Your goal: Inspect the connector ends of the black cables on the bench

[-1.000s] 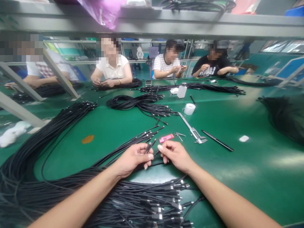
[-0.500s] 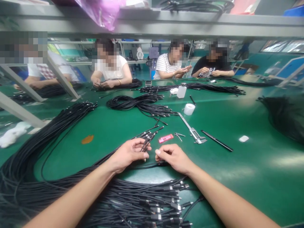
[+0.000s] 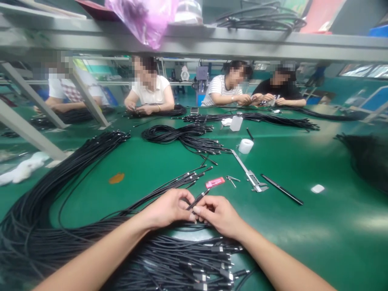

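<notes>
Between my two hands a black cable connector (image 3: pixel 199 198) points up and to the right. My left hand (image 3: pixel 172 208) has its thumb and fingers closed round it. My right hand (image 3: pixel 220 213) is pinched against the same connector from the right, and the fingertips of both hands nearly meet. Several black cables (image 3: pixel 182 178) with metal tips lie just beyond my left hand. A large bundle of black cables (image 3: pixel 27 218) curves round from the left, and its connector ends (image 3: pixel 203 266) spread below my wrists.
Beyond my hands lie a pink-red item (image 3: pixel 215 182), small metal pins (image 3: pixel 233 180), a caliper (image 3: pixel 248 173), a black pen-like rod (image 3: pixel 281 189) and a white roll (image 3: pixel 245 146). Several people sit across the green table (image 3: pixel 303 161). A grey shelf beam (image 3: pixel 194 39) crosses above.
Several connectors in my left hand now lie on the table, and one connector stands between my hands. My hands have come together. The whole view has shifted slightly.
</notes>
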The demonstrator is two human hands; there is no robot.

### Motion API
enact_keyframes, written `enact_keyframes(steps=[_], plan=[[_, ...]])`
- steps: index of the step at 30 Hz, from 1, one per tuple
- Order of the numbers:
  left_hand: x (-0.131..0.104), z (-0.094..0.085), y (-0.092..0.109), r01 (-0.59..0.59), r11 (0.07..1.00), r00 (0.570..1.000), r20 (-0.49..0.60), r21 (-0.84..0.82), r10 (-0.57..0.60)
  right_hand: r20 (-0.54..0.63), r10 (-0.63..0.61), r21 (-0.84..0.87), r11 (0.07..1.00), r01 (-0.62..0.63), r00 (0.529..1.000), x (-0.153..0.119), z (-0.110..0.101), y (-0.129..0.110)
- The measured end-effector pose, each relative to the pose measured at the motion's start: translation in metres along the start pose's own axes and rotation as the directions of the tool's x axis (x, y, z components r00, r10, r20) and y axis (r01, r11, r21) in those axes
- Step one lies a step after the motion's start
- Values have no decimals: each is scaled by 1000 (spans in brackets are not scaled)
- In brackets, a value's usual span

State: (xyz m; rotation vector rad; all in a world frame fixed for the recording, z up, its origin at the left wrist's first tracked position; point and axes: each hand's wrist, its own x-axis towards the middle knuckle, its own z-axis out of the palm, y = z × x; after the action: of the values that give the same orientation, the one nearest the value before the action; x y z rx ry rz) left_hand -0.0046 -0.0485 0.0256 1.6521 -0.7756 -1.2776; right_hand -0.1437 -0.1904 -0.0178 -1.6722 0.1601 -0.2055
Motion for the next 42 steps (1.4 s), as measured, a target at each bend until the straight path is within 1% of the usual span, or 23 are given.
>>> enact_keyframes(steps=[4, 6, 9, 13, 21, 27, 29, 31, 33, 35, 37, 40, 42], plan=[[-4, -11, 6, -34, 989, 999, 11, 143, 33, -21, 26, 17, 1000, -26, 999, -2, -1, 4], [-5, -16, 8, -58, 986, 998, 26, 155, 55, -29, 17, 1, 1000, -17, 999, -3, -2, 7], [-3, -19, 8, -69, 996, 998, 21, 63, 68, -37, 13, -23, 1000, -14, 999, -2, -3, 11], [2, -19, 2, -48, 998, 999, -3, -36, 48, -50, 24, -57, 998, -26, 998, -3, -3, 11], [4, -29, -5, -28, 987, 992, 116, -157, 47, -37, 39, -166, 985, -44, 999, -9, -2, 1], [5, -30, -6, -12, 982, 991, 126, -186, 36, -36, 37, -190, 981, -43, 999, -9, -1, 0], [6, -31, -6, -19, 981, 991, 126, -195, 44, -71, 31, -170, 984, -43, 997, -8, -4, 2], [7, -32, -6, -23, 981, 992, 116, -193, 46, -163, 15, -138, 990, -37, 987, -5, -9, 4], [8, -33, -6, -25, 981, 993, 104, -193, 46, -275, 1, -99, 995, -29, 961, -3, -16, 8], [8, -34, -6, -25, 980, 994, 101, -198, 46, -355, -3, -56, 998, -18, 935, 1, -23, 12], [9, -34, -6, -24, 980, 994, 102, -198, 45, -391, -17, -19, 1000, 11, 920, 4, -28, 16], [9, -33, -7, -23, 983, 992, 115, -181, 45, -404, -59, 22, 997, 74, 913, 7, -29, 17], [10, -32, -7, -24, 987, 991, 129, -161, 45, -407, -50, 47, 996, 76, 912, 8, -27, 14]])
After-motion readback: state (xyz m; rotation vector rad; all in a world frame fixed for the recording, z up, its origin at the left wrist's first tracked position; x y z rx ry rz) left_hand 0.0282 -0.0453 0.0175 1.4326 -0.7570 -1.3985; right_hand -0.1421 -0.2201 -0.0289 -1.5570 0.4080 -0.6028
